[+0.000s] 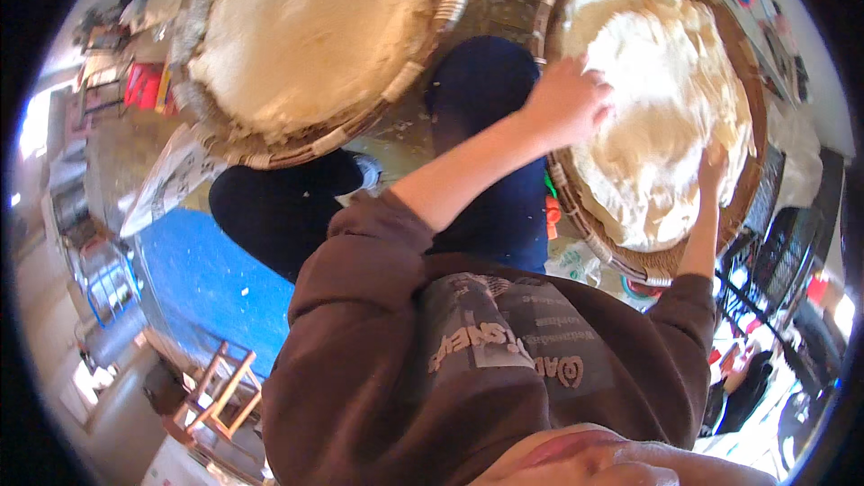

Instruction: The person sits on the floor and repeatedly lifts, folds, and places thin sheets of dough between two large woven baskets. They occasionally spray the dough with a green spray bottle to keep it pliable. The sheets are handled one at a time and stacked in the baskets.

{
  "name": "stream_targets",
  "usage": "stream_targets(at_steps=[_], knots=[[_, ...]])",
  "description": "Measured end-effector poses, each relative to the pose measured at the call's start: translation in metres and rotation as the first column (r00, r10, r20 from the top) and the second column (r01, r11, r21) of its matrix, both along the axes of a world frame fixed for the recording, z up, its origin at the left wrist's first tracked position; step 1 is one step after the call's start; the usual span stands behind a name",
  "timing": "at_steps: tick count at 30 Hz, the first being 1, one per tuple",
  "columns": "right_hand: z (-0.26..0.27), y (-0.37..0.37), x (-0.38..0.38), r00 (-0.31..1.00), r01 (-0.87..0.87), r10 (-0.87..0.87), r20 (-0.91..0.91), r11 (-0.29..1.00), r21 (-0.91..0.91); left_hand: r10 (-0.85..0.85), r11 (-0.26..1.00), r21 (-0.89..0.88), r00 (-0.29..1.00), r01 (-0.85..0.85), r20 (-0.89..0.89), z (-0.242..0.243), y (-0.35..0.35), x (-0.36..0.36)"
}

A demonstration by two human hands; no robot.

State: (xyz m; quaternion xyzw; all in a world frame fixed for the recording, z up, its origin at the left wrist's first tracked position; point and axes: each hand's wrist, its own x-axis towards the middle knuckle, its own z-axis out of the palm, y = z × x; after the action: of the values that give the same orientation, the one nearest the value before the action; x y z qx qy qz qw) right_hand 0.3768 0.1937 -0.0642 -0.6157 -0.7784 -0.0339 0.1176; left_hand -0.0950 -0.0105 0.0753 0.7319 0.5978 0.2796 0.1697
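A round woven basket [752, 115] at the right holds a crumpled, pale, soft mass [648, 142], whose material I cannot tell. My left hand [570, 104] is over the mass's near-left side with its fingers bent; whether it pinches anything is unclear. At the right side of the same mass, my right hand [717, 165] touches it, its fingers partly hidden in the folds. A second woven basket [398, 81] at the upper left bears a smoother cream-coloured mass [317, 34], and neither hand touches it.
My knees in dark trousers [489, 88] lie between the baskets. A blue panel [216, 283], a white printed sack [169, 175] and a wooden stool frame [219, 391] are at the left. Orange and green items [553, 209] lie beside the right basket. Black mesh objects [790, 243] stand at the right.
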Motion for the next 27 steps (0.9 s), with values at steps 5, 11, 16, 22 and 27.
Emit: stream_targets(at_steps=[5,11,16,22,27], knots=[[0.056,-0.059,-0.094,0.934,-0.346,0.354,-0.044,0.929,0.132,0.367,0.93,0.09,0.921,-0.358,-0.133,-0.001,-0.068,-0.184],[0.13,-0.113,-0.256,0.859,-0.502,0.504,-0.094,0.864,0.045,0.052,0.907,-0.321,0.831,-0.271,-0.553,-0.035,-0.181,-0.305],[0.167,-0.14,-0.385,0.717,-0.631,0.647,-0.259,0.76,0.155,0.014,0.888,-0.387,0.854,-0.25,-0.52,-0.047,-0.183,-0.315],[0.176,-0.193,-0.516,0.371,-0.86,0.835,-0.407,0.474,0.187,0.045,0.903,-0.363,0.889,-0.231,-0.455,-0.04,-0.176,-0.306],[0.163,-0.223,-0.582,0.366,-0.906,0.836,-0.408,0.421,0.05,0.042,0.866,-0.427,0.89,-0.259,-0.454,-0.042,-0.172,-0.302]])
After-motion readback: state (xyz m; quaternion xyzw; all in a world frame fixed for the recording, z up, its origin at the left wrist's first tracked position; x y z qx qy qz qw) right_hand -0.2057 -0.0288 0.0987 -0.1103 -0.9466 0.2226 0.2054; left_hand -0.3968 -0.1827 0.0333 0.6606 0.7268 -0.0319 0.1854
